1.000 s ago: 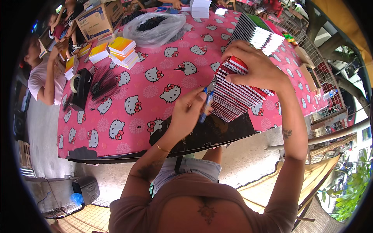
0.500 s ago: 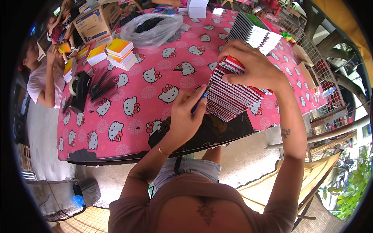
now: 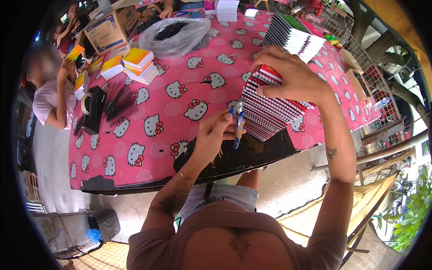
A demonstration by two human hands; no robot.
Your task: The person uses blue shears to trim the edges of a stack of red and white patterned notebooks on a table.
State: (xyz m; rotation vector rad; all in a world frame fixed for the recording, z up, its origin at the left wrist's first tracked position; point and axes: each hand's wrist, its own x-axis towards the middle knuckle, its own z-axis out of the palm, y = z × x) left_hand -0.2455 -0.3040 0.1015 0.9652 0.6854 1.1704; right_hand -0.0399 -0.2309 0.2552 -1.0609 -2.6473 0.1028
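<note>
My left hand (image 3: pixel 212 136) is closed on small blue-handled pliers (image 3: pixel 238 130). Their metal jaws point at the left edge of a stack of spiral-bound notebooks (image 3: pixel 266 112). Rows of white and dark coil loops face me along the stack, and a red cover shows on top. My right hand (image 3: pixel 294 76) clasps the stack from above, thumb on the near side and fingers over the far side. Whether the jaws touch a coil end I cannot tell. Under the stack lies a black board (image 3: pixel 256 150) at the table's near edge.
A pink cartoon-print cloth (image 3: pixel 168 105) covers the table. At left are a tape dispenser (image 3: pixel 93 110), loose black coils (image 3: pixel 120 102) and yellow-covered pads (image 3: pixel 139 63). Behind lie a plastic bag (image 3: pixel 189 42) and more bound notebooks (image 3: pixel 294 40). A person (image 3: pixel 51 99) sits at left.
The pliers' handles have spread apart and my left fingers have loosened around them. My right hand and the stack stay in place. The person at left has shifted a yellow pad.
</note>
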